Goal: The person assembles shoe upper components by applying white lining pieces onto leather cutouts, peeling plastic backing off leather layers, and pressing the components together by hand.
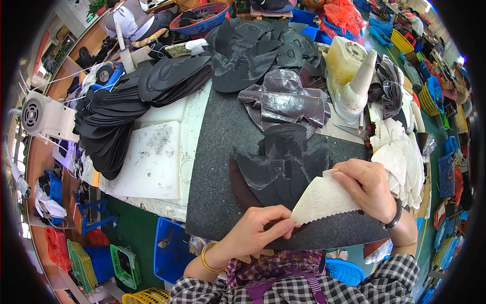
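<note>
In the head view, with the held piece taken as the clock's centre, a cream felt-like piece (321,200) with a zigzag lower edge was raised between both hands over the near part of a dark grey work mat (210,172). At 8 o'clock the left hand (263,225) pinched its lower-left corner between thumb and fingers; at 2 o'clock the right hand (368,181) pinched its upper edge. A gold bangle (205,257) circled the left wrist, a dark band (395,215) the right. At 10 o'clock, just beside the piece, lay black shoe-upper parts (276,169) with a maroon sheet (240,186) partly under them. Glossy dark purple parts (288,104) lay at 11, and scissors (350,130) at 1, with a white cone (358,83) and a yellowish plastic container (342,57) beyond. More cream pieces (397,162) overlapped at 2 o'clock, past the right hand. Well apart, toward 10, fanned black cut pieces (109,121) spread beside a white board (154,159); a blue bin (162,263) stood at 8.
</note>
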A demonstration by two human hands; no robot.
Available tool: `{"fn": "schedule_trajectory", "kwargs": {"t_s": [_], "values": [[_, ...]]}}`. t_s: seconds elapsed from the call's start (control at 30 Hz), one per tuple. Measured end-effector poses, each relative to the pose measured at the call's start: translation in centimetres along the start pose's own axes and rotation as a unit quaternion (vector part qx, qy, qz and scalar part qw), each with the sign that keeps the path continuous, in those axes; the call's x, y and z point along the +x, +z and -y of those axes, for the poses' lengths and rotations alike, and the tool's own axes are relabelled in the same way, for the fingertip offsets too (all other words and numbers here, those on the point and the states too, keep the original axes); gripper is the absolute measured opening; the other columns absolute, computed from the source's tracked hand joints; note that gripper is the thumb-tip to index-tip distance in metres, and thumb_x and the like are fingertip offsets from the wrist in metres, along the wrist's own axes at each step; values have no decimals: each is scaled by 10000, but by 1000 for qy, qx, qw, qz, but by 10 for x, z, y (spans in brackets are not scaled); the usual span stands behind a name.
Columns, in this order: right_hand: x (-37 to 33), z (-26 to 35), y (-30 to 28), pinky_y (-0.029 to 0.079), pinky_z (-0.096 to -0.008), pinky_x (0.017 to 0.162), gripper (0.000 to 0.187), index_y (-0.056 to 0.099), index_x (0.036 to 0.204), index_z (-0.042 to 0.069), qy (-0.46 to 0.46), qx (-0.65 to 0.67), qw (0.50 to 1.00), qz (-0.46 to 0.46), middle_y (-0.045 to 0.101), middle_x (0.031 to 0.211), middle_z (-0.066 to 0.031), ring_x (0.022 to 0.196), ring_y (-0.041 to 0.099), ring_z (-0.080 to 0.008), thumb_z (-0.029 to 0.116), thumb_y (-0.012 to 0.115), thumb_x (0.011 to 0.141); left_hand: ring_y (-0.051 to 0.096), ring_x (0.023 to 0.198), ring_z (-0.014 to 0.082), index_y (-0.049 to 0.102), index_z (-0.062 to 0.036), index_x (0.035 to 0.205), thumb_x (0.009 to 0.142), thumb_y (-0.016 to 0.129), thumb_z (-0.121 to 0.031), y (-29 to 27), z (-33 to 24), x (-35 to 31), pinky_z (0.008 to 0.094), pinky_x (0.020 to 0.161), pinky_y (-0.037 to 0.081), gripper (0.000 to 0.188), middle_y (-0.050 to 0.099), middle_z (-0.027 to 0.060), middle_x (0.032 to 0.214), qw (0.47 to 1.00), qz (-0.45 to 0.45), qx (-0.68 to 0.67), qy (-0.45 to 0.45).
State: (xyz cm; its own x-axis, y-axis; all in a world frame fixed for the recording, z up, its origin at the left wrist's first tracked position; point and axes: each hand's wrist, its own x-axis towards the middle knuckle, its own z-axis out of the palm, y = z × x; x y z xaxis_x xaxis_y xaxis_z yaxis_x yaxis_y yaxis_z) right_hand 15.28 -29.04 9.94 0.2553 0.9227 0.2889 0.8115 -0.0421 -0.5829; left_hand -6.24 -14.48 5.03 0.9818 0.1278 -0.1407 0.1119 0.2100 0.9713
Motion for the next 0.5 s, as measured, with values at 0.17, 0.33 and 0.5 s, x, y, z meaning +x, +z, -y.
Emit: {"fn": "schedule_trajectory", "kwargs": {"t_s": [0.17,0.33,0.5], "values": [[19,21,26,452,-376,829,424,653,1096,81,-122,-12,992,21,572,1085,-84,1003,548,-284,84,744,682,516,748,51,617,-19,932,952,587,-171,13,5,4,216,667,413,157,580,-2,822,946,21,-322,14],[29,19,34,447,-389,859,456,652,1088,69,-149,165,971,93,573,1117,-94,1034,549,-296,95,775,649,465,728,36,582,-68,883,965,579,-235,19,6,16,212,660,388,186,513,-39,798,904,-54,-425,-10],[22,26,39,501,-363,786,372,667,1045,54,-189,102,977,7,595,1028,-96,903,604,-279,103,772,692,464,725,42,594,-43,962,981,552,-264,18,15,13,203,657,381,226,522,-28,798,884,-38,-465,17]]}}
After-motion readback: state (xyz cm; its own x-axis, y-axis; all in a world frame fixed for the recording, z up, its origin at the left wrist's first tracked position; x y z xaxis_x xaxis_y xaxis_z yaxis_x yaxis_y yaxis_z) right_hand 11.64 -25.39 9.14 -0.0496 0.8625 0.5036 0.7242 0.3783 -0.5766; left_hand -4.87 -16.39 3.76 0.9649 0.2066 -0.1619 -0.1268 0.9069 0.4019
